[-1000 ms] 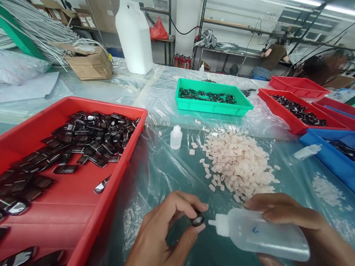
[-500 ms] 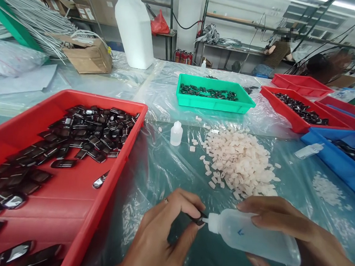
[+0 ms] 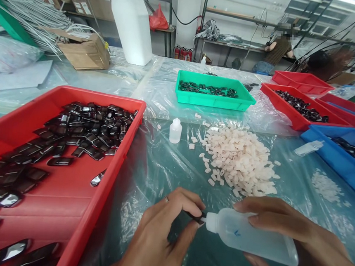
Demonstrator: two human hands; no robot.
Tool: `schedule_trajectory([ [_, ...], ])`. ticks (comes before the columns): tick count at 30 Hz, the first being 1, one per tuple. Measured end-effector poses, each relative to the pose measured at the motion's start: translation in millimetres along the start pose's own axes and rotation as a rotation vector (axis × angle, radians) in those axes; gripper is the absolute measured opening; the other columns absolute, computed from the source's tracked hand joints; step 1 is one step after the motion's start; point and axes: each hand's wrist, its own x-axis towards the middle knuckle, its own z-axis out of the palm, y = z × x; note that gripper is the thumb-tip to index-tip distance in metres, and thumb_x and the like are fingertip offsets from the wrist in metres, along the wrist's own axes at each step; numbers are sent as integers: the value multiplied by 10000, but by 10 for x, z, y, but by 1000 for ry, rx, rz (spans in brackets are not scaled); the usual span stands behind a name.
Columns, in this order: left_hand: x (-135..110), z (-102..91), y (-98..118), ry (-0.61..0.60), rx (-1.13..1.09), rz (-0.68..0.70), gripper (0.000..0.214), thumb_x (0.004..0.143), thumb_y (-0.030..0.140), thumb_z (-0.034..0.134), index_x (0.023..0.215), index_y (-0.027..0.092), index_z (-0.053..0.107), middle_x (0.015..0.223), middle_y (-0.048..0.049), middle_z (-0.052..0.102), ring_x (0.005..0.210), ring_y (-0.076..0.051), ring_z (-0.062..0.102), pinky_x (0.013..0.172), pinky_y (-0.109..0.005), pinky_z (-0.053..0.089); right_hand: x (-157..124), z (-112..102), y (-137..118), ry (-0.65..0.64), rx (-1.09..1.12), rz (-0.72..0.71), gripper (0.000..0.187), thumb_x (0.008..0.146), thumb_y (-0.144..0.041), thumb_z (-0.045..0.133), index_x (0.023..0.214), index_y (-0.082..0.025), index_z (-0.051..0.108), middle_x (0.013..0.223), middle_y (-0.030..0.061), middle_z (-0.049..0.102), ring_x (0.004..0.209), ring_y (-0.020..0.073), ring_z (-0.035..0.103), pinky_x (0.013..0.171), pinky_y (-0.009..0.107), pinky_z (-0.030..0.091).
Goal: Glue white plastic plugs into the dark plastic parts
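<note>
Between thumb and fingers, my left hand point(image 3: 166, 227) pinches a small dark glossy piece point(image 3: 197, 217), mostly covered by the fingertips. My right hand point(image 3: 293, 234) is wrapped around a translucent squeeze bottle point(image 3: 258, 237) with a white cap, lying nearly level. Its narrow nozzle points left and meets the end of the dark piece; whether any liquid comes out cannot be seen. Beyond both hands lies a heap of small cream-white pieces point(image 3: 240, 159). To the left, a red tray point(image 3: 56, 201) holds many similar dark glossy pieces point(image 3: 90, 129).
A small capped bottle point(image 3: 175, 131) stands behind my left hand. Farther back are a green tray point(image 3: 214, 101) of dark parts, red trays point(image 3: 286, 113) and a blue tray point(image 3: 334, 151). A large white jug point(image 3: 134, 25) stands at back left. A person point(image 3: 276, 50) is in the background.
The bottle has shifted slightly left, with its nozzle closer into the end of the dark piece. The camera view has moved a little; both hands keep their grip.
</note>
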Motion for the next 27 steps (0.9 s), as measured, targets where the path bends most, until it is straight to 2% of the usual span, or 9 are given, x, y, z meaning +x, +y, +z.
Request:
schedule_trajectory([
  [13,1,-5,0,5,-11,-11,273,928,21,547,997,286,539,1032,70,690,914,-82,691,803,-173,505,-20,-48,106,-28,-33,-77,425,823,-137,712,1207,-244,563,1173,77,702,1018,215,757,781,203,663],
  [18,10,17,14,10,-83,-55,244,943,53,585,983,289,543,1017,80,698,904,-81,696,806,-176,514,-14,-69,106,-49,-40,-96,474,813,-112,711,1236,-253,550,1191,70,693,1015,209,760,839,216,658],
  [27,13,9,11,-3,-78,-62,255,944,62,593,982,306,530,1009,116,693,890,-59,693,792,-151,507,-29,-45,141,-69,-54,-122,486,820,-124,706,1255,-253,531,1204,75,685,1022,199,759,872,205,643],
])
